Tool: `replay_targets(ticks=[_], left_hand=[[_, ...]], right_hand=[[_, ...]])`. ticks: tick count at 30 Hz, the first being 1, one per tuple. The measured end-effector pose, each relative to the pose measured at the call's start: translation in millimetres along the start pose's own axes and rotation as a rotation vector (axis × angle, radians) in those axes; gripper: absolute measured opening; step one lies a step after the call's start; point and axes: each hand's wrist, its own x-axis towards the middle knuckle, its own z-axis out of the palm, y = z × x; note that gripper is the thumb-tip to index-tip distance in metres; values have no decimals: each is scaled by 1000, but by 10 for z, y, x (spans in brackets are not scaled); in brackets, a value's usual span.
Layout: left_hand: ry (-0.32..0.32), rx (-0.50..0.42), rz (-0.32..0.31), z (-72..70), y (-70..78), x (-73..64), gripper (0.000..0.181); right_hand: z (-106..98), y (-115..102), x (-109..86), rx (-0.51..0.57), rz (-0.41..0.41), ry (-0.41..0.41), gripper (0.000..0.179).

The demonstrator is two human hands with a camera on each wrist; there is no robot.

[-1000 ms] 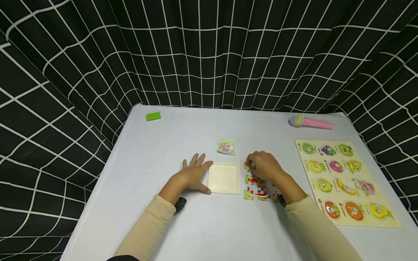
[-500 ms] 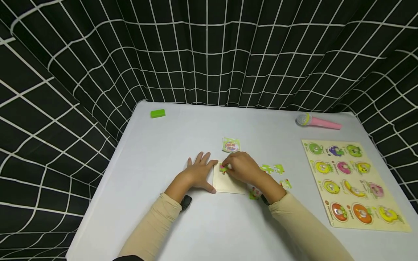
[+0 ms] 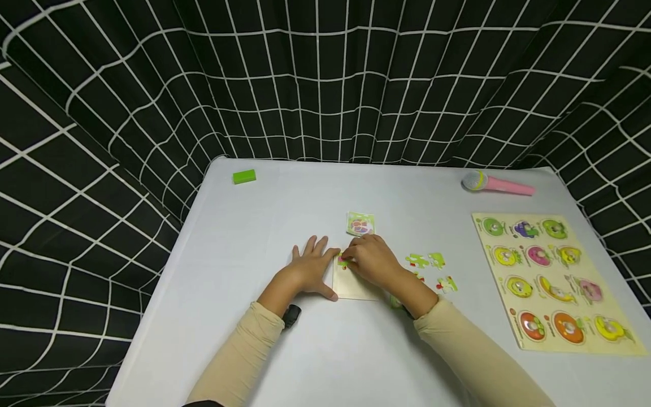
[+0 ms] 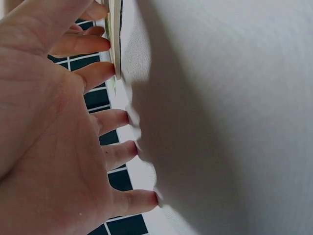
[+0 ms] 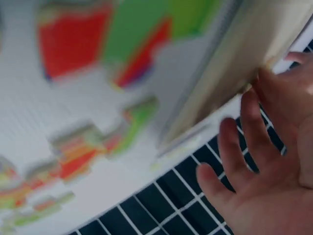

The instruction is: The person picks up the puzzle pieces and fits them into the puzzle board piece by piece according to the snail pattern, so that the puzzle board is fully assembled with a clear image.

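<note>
My left hand (image 3: 300,274) lies spread on the table, its thumb and index fingertips touching the left edge of a shallow wooden puzzle tray (image 3: 353,286). In the left wrist view its fingers (image 4: 117,155) stand straight against the cloth beside the tray's edge (image 4: 117,44). My right hand (image 3: 375,259) pinches a pink and green puzzle piece (image 3: 342,262) at the tray's upper left corner. From the right wrist, thumb and index finger meet over the tray (image 5: 239,68), and the piece itself is hidden. Loose puzzle pieces (image 3: 436,260) lie right of the tray, partly covered by the right forearm.
A small picture card (image 3: 360,223) lies just behind the tray. At the right is a wooden fruit puzzle board (image 3: 551,333), with a pink toy microphone (image 3: 508,186) behind it. A green block (image 3: 244,177) sits at the back left. Dark gridded curtain (image 3: 335,85) surrounds the table.
My right hand has moved left from the loose pieces, bringing one piece to the tray's upper left corner. My left hand has stayed at the tray's edge. The view has shifted slightly.
</note>
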Motion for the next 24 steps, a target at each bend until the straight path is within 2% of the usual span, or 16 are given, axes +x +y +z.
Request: replay_targets(ticks=[3,6,8,11,13,16,21,24], left_hand=[[10,0,1,11,14,16,111],[24,-8,1,26,20,12,110],[33,-11,11,33,26,14,110],[40,-23,28,34,28,10,110],[45,-25,35,31,24,8,110],[50,-28,32,17,12,-2,110],[48,-39,25,9,3,-25,110],[52,-44,34,23,21,-23,110]], right_hand=[[-65,6,-35,20,-4,-70,26],[-128,81,-84,98,-18,-123,32],[-169,185,-153,152,-12,-100,33],[-245,383,-297,196,49,-21,30],[-286,526,-408,179,106,31,27],[-318,709,-564,128,181,55,25],[-321,885,-768,75,255,31,21],[-314,952,-877,52,270,12,21]])
